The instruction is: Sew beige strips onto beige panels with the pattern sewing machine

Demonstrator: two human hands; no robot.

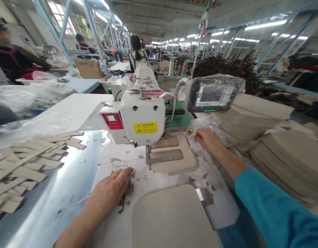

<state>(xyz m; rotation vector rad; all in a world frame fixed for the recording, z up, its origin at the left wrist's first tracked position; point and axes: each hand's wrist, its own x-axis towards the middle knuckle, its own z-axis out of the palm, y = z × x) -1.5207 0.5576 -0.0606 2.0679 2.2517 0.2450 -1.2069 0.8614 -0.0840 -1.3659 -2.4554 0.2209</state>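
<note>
While the right hand [208,138] pinches gold hardware [192,132] by a bag [225,135], the left hand [109,188] hides its grip.

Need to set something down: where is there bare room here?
The metal tabletop is largely bare between the strips and the left hand; so is part of the white tabletop behind the strips, left of the machine. Around the right hand it's crowded: plastic wrapping, stacked panels.
</note>
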